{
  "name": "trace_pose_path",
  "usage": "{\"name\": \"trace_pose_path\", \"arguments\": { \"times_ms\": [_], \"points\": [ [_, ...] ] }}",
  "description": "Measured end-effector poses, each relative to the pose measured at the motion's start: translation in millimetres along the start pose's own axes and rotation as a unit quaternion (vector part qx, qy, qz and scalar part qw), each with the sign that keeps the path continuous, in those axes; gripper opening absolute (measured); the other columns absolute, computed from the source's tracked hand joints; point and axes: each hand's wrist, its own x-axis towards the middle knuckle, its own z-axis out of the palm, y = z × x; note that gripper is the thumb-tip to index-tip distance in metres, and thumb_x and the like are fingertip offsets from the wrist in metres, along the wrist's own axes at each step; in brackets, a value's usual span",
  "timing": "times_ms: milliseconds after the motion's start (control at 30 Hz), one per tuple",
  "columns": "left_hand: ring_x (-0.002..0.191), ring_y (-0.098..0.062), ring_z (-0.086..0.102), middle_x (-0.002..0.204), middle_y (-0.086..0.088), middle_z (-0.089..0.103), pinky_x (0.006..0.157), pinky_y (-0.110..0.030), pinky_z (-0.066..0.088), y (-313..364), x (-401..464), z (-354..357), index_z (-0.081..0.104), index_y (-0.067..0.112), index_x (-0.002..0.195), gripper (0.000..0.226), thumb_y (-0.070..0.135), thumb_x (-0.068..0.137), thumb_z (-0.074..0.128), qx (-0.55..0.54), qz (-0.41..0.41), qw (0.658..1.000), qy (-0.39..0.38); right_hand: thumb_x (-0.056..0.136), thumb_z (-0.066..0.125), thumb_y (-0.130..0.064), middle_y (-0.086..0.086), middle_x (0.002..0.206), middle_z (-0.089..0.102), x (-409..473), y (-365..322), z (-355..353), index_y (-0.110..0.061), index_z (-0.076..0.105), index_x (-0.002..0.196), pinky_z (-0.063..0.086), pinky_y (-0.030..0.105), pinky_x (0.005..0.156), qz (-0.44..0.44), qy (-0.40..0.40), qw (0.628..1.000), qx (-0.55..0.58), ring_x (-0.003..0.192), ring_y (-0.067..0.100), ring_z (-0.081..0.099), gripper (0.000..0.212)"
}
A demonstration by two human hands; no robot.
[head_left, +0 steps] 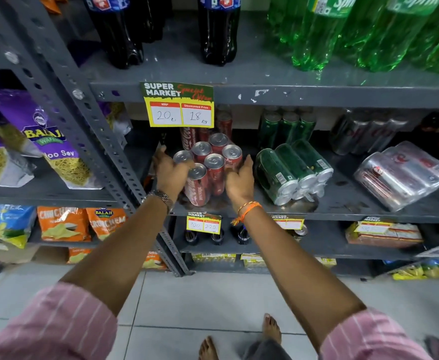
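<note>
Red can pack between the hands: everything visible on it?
The red can pack is six slim red cola cans with silver pull-tab tops and white script, upright in a two-by-three block, apparently film-wrapped. It stands on the grey metal shelf, below a yellow price tag. The left hand presses its left side, the right hand its right, fingers fairly straight. A green can pack lies apart to its right.

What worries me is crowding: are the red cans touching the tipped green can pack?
Apart. The head view shows the right hand and a dark gap between the red cans and the green can pack.
</note>
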Motion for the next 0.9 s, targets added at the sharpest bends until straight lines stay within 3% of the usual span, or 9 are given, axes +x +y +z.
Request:
{"name": "trace_pose_path", "arguments": {
  "times_ms": [67,133,267,400,567,633,733,800,900],
  "points": [
    [0.125,-0.021,0.053,0.116,0.016,0.059,0.101,-0.033,0.038,4.9,6.1,-4.0,0.053,0.031,0.123,0.05,0.04,0.075,0.061,-0.008,-0.013,0.999,-0.051,0.097,0.055,-0.025,0.008,0.169,0.02,-6.8,-1.7,8.8,-0.01,0.016,0.16,0.019,0.043,0.129,-0.016,-0.011,1.0,0.02,0.156,0.025,0.022,0.075],
    [0.118,-0.024,0.059,0.103,0.012,0.064,0.1,-0.036,0.042,3.3,9.6,-3.0,0.059,0.033,0.097,0.025,0.046,0.077,0.052,0.006,0.004,0.998,-0.069,0.098,0.055,-0.028,0.005,0.171,0.01,-5.0,-4.6,13.6,-0.013,0.01,0.161,0.013,0.044,0.13,-0.021,-0.031,0.999,0.016,0.159,0.022,0.01,0.078],
    [0.118,-0.022,0.06,0.126,0.001,0.065,0.094,-0.032,0.04,-13.6,-3.3,-2.9,0.066,0.03,0.117,0.045,0.053,0.083,0.049,-0.03,-0.004,0.999,-0.044,0.1,0.052,-0.027,0.004,0.172,0.008,13.6,-8.3,10.5,-0.02,0.006,0.162,0.018,0.045,0.129,-0.001,-0.078,0.997,0.0,0.158,0.024,0.016,0.077],
    [0.137,-0.029,0.051,0.145,-0.008,0.054,0.118,-0.05,0.037,-28.9,-27.5,4.9,0.056,0.019,0.135,0.058,0.054,0.09,0.046,-0.037,0.014,0.998,-0.049,0.1,0.053,-0.022,0.007,0.168,0.024,38.4,-18.9,3.9,-0.022,0.014,0.161,0.028,0.047,0.126,-0.001,-0.146,0.988,-0.042,0.152,0.028,0.032,0.073],
    [0.129,-0.021,0.053,0.132,0.002,0.05,0.117,-0.047,0.038,-31.4,-55.7,14.6,0.056,0.034,0.113,0.035,0.051,0.084,0.045,-0.04,0.023,0.997,-0.054,0.095,0.055,-0.01,0.013,0.147,0.056,58.5,-29.4,0.5,-0.021,0.033,0.156,0.044,0.049,0.115,-0.029,-0.209,0.97,-0.119,0.133,0.032,0.056,0.066],
    [0.127,-0.022,0.054,0.134,0.001,0.052,0.116,-0.048,0.039,-24.8,-50.7,11.7,0.056,0.027,0.116,0.043,0.049,0.081,0.045,-0.045,-0.004,0.998,-0.052,0.095,0.056,-0.007,0.014,0.14,0.061,59.8,-33.0,-1.5,-0.017,0.039,0.151,0.047,0.051,0.112,-0.022,-0.221,0.97,-0.1,0.128,0.032,0.06,0.06],
    [0.119,-0.021,0.056,0.128,0.0,0.057,0.108,-0.045,0.044,-0.6,-26.6,4.0,0.057,0.021,0.115,0.038,0.045,0.088,0.046,-0.031,-0.025,0.998,-0.04,0.093,0.063,-0.013,0.012,0.135,0.065,49.1,-31.2,-10.3,-0.015,0.048,0.142,0.05,0.046,0.108,-0.02,-0.168,0.985,-0.019,0.119,0.025,0.065,0.051],
    [0.107,-0.02,0.061,0.116,0.0,0.064,0.095,-0.038,0.048,20.1,-3.2,4.1,0.063,0.022,0.106,0.032,0.043,0.094,0.042,-0.007,0.0,0.998,-0.06,0.091,0.069,-0.024,0.006,0.133,0.065,25.2,-18.2,-13.4,-0.011,0.051,0.14,0.049,0.032,0.1,-0.019,-0.066,0.997,0.021,0.113,0.015,0.062,0.053],
    [0.125,-0.034,0.059,0.135,-0.021,0.062,0.104,-0.038,0.046,42.1,33.3,18.5,0.062,0.004,0.127,0.043,0.033,0.104,0.039,0.056,0.027,0.988,-0.141,0.086,0.075,-0.033,0.002,0.129,0.064,-20.2,14.4,-3.3,-0.009,0.054,0.136,0.048,0.026,0.099,-0.016,0.031,0.998,0.05,0.121,0.019,0.059,0.059]
  ]
}}
